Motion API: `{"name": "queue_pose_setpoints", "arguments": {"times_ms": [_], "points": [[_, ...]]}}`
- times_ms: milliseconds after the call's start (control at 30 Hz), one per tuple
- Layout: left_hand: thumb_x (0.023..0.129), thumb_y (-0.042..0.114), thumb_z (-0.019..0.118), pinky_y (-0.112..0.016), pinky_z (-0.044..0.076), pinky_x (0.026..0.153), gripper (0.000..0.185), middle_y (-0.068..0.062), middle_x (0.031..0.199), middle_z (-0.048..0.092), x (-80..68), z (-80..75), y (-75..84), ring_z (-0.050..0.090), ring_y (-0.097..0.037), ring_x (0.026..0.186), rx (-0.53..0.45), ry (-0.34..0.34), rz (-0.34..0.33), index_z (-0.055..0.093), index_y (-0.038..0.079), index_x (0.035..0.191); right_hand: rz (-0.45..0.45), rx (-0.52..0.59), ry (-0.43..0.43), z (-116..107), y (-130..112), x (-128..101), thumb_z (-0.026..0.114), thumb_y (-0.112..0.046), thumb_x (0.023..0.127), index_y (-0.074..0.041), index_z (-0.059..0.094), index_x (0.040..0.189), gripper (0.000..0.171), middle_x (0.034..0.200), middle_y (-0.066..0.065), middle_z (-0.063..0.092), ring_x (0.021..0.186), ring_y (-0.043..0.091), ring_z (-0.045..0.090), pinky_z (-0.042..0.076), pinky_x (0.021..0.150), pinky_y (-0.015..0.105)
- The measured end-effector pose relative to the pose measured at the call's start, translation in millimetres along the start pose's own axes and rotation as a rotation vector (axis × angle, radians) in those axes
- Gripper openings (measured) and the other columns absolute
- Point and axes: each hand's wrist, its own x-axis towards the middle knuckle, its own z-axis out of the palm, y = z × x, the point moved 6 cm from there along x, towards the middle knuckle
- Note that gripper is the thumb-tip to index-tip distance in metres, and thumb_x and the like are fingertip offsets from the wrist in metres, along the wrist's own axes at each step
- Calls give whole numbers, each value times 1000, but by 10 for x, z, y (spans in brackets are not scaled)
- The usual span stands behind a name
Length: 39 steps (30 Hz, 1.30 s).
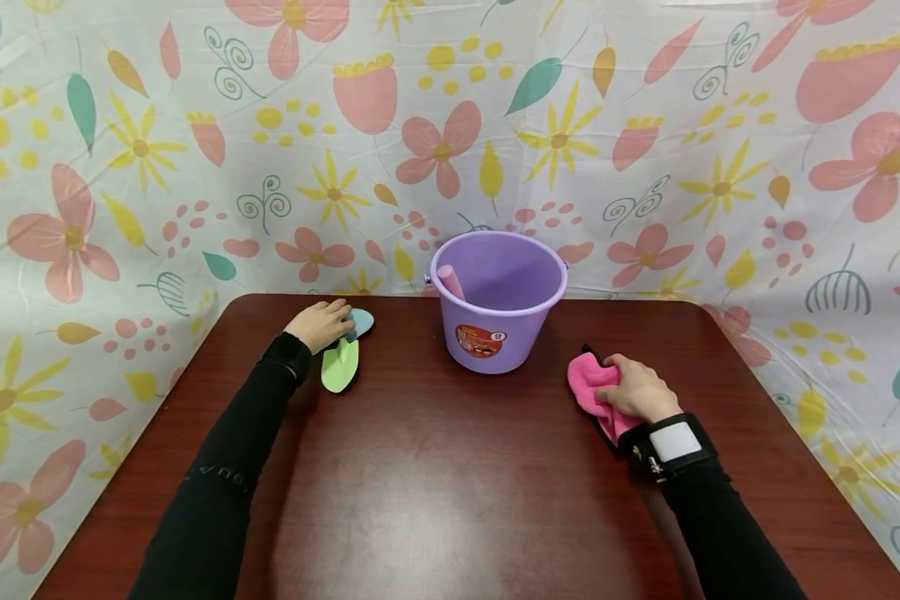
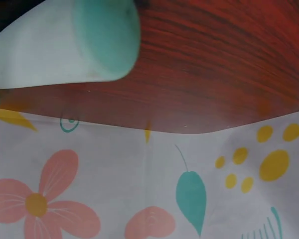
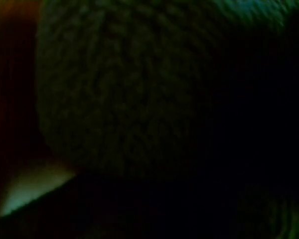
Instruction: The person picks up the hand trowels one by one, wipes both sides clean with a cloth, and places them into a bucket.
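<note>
At the table's far left, my left hand (image 1: 320, 325) curls its fingers down over two toy shovel-like pieces, one with a light-blue blade (image 1: 360, 322), the other with a green blade (image 1: 340, 367). Their handles are mostly hidden by the hand. A pale, teal-tipped blade (image 2: 104, 42) fills the upper left of the left wrist view, with fingertips at the left edge. To the right, my right hand (image 1: 645, 390) grips a bunched pink cloth (image 1: 592, 383) with a black edge, thumb and fingers pressed into the fabric. Dark, fuzzy fabric (image 3: 119, 89) fills the right wrist view.
A purple bucket (image 1: 495, 329) stands at the back middle between the hands, with a pink rod-like handle (image 1: 451, 282) leaning inside. The brown table (image 1: 435, 475) backs onto a flower-patterned curtain (image 1: 450, 125), which hangs along its far and side edges.
</note>
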Motion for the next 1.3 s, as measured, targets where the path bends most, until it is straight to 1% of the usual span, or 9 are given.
{"name": "queue_pose_setpoints", "arguments": {"times_ms": [167, 267, 433, 667, 767, 900, 967, 1167, 1300], "points": [[89, -1, 68, -45, 42, 98, 33, -19, 132, 55, -84, -100, -38, 48, -36, 126, -78, -9, -47, 61, 10, 119, 1, 27, 24, -15, 28, -14, 71, -29, 84, -7, 49, 134, 59, 126, 30, 52, 104, 52, 52, 43, 74, 61], [87, -5, 68, -46, 41, 100, 40, -20, 133, 54, -132, -151, -59, 47, -36, 127, -100, -7, -68, 58, 9, 123, -33, 50, 58, -47, 26, -34, 71, -26, 83, -5, 51, 132, 56, 122, 30, 55, 102, 51, 52, 44, 75, 59], [88, -7, 67, -47, 41, 100, 45, -21, 136, 52, -212, -177, -81, 46, -37, 128, -142, -3, -98, 55, 9, 129, -92, 85, 112, -126, -1, -99, 71, -24, 83, -2, 53, 129, 54, 118, 31, 58, 98, 52, 53, 44, 79, 57], [88, 7, 72, -49, 43, 96, 40, -22, 130, 57, -261, -290, -70, 51, -38, 124, -259, 132, -132, 58, 6, 126, -108, 143, 151, -276, -24, -217, 72, -26, 86, -3, 51, 132, 56, 121, 31, 56, 99, 48, 52, 44, 79, 53], [90, 10, 71, -50, 44, 96, 37, -22, 128, 58, -274, -361, -46, 52, -38, 122, -304, 160, -132, 59, 4, 125, -118, 163, 161, -350, -72, -283, 71, -27, 87, -2, 49, 133, 56, 122, 31, 55, 100, 47, 52, 43, 81, 55], [93, 10, 67, -50, 44, 96, 30, -22, 124, 60, -269, -468, 20, 53, -38, 121, -333, 169, -106, 60, 4, 122, -136, 185, 181, -455, -146, -385, 71, -27, 89, -2, 48, 134, 57, 121, 29, 55, 101, 46, 51, 43, 82, 56], [93, 11, 67, -49, 45, 95, 27, -20, 121, 61, -264, -533, 62, 54, -38, 119, -348, 190, -88, 60, 4, 118, -154, 193, 201, -510, -191, -435, 71, -27, 88, -2, 49, 133, 56, 120, 29, 56, 99, 46, 52, 43, 81, 55], [92, 15, 69, -46, 48, 88, 25, -14, 109, 62, -250, -740, 226, 60, -33, 107, -368, 303, -36, 60, 4, 113, -205, 184, 265, -658, -324, -557, 73, -26, 88, -4, 51, 132, 54, 116, 26, 58, 96, 43, 54, 43, 79, 52], [91, 16, 70, -46, 47, 88, 26, -11, 103, 61, -229, -871, 348, 60, -32, 99, -407, 361, -28, 59, 4, 111, -234, 186, 297, -740, -416, -634, 73, -28, 87, -6, 52, 132, 54, 116, 25, 59, 96, 42, 54, 42, 79, 52]]}}
